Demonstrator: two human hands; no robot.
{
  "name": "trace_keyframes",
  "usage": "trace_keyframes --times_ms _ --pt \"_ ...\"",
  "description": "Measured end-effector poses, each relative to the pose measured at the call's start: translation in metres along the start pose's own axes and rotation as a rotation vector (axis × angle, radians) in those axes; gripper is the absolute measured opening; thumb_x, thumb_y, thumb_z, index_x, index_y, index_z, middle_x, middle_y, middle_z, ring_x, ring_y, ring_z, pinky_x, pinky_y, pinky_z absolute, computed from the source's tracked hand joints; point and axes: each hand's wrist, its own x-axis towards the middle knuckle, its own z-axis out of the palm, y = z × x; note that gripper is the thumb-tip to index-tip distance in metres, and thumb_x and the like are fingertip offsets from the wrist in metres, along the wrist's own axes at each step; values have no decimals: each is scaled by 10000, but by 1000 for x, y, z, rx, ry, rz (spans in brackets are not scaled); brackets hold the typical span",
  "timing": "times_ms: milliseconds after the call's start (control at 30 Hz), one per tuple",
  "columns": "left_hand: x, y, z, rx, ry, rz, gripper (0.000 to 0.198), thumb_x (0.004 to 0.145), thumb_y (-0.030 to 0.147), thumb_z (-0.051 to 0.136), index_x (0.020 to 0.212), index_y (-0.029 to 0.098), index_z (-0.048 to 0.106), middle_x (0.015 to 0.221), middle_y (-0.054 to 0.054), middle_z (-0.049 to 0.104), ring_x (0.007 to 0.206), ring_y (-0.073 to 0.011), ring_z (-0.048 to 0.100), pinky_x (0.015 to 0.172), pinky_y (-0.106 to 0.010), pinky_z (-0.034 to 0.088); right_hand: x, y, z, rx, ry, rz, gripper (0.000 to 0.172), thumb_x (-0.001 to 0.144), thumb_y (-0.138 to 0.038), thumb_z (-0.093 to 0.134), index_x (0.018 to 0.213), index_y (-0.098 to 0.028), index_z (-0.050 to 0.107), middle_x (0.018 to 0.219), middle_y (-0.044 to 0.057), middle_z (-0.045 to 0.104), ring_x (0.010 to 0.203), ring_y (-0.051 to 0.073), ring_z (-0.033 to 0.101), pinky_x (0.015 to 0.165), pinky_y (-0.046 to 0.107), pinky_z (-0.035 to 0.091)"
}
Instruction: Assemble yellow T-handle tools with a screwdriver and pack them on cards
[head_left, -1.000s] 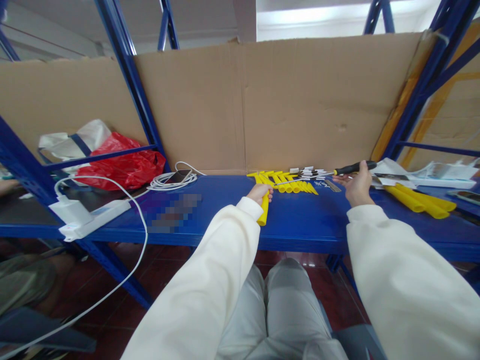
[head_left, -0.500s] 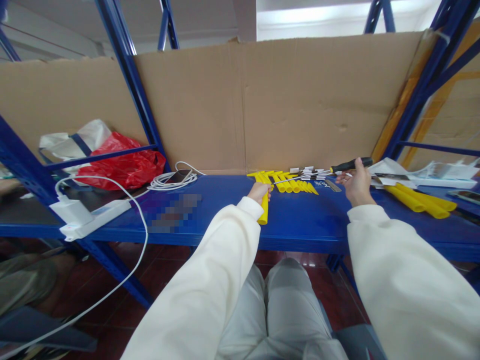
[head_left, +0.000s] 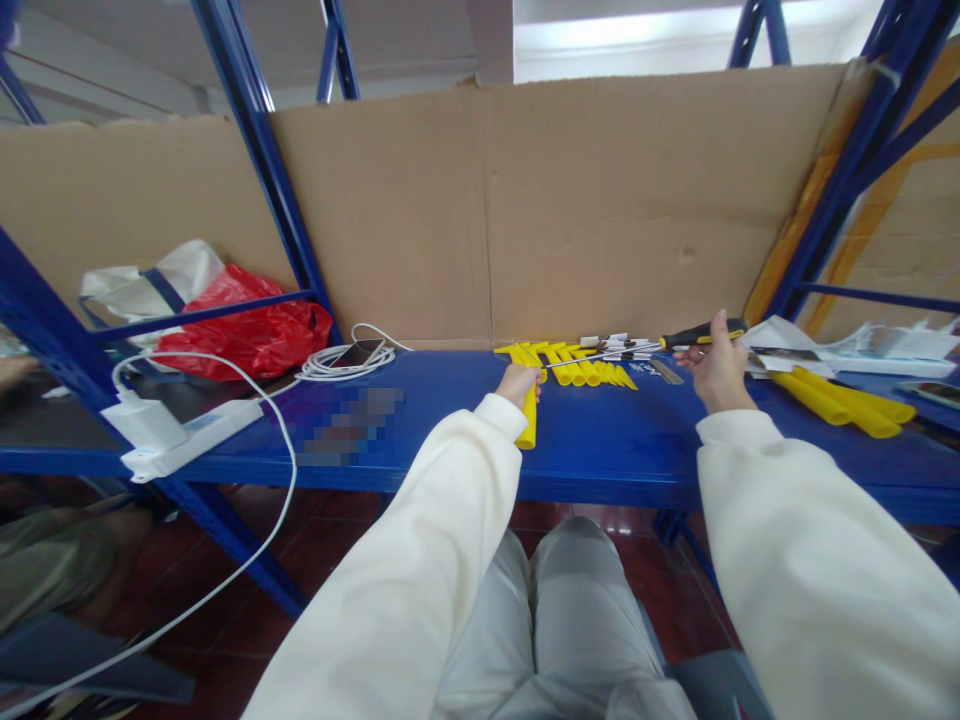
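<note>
My left hand [head_left: 519, 383] is closed round a yellow tube [head_left: 528, 425], whose lower end sticks out below the fist over the blue shelf. In my right hand [head_left: 718, 372] is a screwdriver [head_left: 686, 336] with a black and yellow handle. Its long thin shaft runs left, and the tip meets the tube at my left hand; whether it goes inside cannot be made out. Behind the shaft lie several yellow T-shaped pieces [head_left: 574, 372] in a row. Small black and white parts [head_left: 616, 345] and a flat metal strip [head_left: 664, 372] lie to their right.
More yellow tubes [head_left: 844, 402] lie at the right beside white papers and a phone [head_left: 934, 392]. At left are a white power strip [head_left: 191, 440], a coiled white cable [head_left: 345, 362] and a red plastic bag [head_left: 251, 325]. A cardboard panel [head_left: 600, 200] stands behind the shelf.
My right hand and the screwdriver handle have shifted very slightly to the right. My left hand and the yellow tube have stayed put.
</note>
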Motion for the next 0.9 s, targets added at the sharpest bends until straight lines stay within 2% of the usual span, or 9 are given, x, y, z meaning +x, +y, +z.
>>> trace_keyframes --times_ms 133,233,367,600,733,900 --pt "-1 0 0 -5 -2 0 288 894 -22 601 727 199 520 470 76 423 419 -87 404 476 -215 322 0 -6 -1 48 -49 78 468 1132 -447 268 783 -237 498 494 -50 406 381 130 468 356 210 430" --pt "0 -1 0 -22 3 -2 315 879 -17 638 709 206 495 478 77 433 405 -75 389 464 -209 316 4 -4 -3 84 -71 98 494 1112 -402 177 778 -245 504 499 -31 402 404 161 494 350 233 436" --pt "1 -1 0 -50 -2 1 324 845 6 715 719 208 495 488 84 442 394 -65 382 451 -201 308 13 2 -6 40 -35 46 474 1113 -419 250 777 -234 528 553 -27 452 398 137 467 319 210 378" --pt "-3 1 1 -16 15 17 260 893 -33 559 750 183 544 468 75 428 410 -82 409 476 -210 330 17 7 -5 97 22 -43 228 1055 -297 511 830 -270 484 579 -82 417 379 114 415 302 194 360" --pt "-3 1 1 -32 42 28 198 864 2 626 788 178 577 467 87 429 406 -84 408 477 -205 327 15 5 -4 127 48 -65 261 1076 -246 536 827 -259 456 531 -110 305 371 90 303 305 168 302" --pt "-2 0 1 -54 64 45 218 853 -10 613 749 177 576 459 76 438 413 -91 421 493 -216 348 16 3 -8 160 -40 13 347 1083 -433 554 793 -263 469 507 -99 303 391 98 303 324 182 320"
